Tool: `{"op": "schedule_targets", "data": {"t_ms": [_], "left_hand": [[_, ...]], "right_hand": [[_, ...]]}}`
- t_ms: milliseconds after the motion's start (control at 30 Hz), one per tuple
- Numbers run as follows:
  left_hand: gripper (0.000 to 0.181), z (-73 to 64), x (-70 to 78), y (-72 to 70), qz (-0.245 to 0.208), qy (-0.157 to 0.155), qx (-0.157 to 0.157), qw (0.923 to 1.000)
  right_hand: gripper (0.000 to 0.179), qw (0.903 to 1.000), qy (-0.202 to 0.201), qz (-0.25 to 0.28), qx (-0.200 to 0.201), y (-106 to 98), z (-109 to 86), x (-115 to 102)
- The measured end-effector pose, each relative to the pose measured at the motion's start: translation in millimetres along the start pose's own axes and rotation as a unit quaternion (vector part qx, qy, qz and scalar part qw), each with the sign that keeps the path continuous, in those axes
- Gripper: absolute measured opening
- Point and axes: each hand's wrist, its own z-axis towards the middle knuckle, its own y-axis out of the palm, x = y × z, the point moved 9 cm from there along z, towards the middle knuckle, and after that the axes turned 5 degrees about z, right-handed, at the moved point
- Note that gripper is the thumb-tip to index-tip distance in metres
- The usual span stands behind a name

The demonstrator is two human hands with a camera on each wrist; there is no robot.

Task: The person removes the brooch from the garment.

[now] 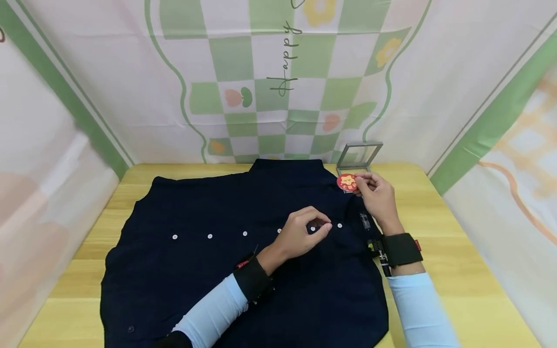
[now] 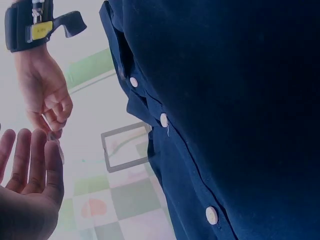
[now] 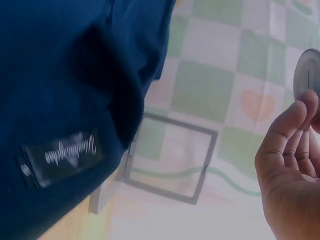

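Note:
A dark navy shirt (image 1: 209, 203) with white buttons lies spread on the table, collar towards the wall. My right hand (image 1: 379, 197) pinches a round red pin badge (image 1: 346, 182) with a yellow flower by its edge, above the shirt's far right part. The badge's silvery back (image 3: 309, 75) faces the right wrist view. My left hand (image 1: 302, 233) is over the button row, fingers loosely bent and nothing visible between them. In the left wrist view its fingers (image 2: 37, 165) look extended, apart from the shirt.
A clear case with a grey frame (image 1: 360, 153) stands with its lid raised at the table's back right, close behind the badge. A label (image 3: 65, 159) shows inside the shirt. Patterned cloth walls (image 1: 287, 96) border the yellow wooden table (image 1: 439, 241).

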Motion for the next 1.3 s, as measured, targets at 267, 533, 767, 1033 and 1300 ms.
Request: {"op": "schedule_targets", "data": {"t_ms": [267, 533, 767, 1033, 1300], "left_hand": [[0.010, -4.0, -10.0, 5.6, 0.006, -0.029, -0.004, 0.9996], [0.010, -6.9, -9.4, 6.9, 0.002, -0.032, -0.005, 0.9995], [0.010, -9.2, -3.8, 8.6, 0.007, -0.016, -0.010, 0.9998], [0.009, -12.9, -6.8, 5.2, 0.011, -0.024, -0.014, 0.9996], [0.010, -15.2, -5.8, 1.3, 0.011, -0.021, -0.016, 0.9996]], "right_hand": [[0.039, 0.9995, 0.030, -0.007, 0.000, -10, 18.4, 15], [0.040, 0.9991, 0.039, -0.018, 0.006, -19, 38.5, 26], [0.041, 0.9987, 0.043, -0.026, 0.005, -27, 46.4, 40], [0.045, 0.9957, 0.055, -0.071, -0.019, -32, 55.2, 61], [0.045, 0.9872, 0.092, -0.126, -0.035, -34, 63.5, 83]]}}
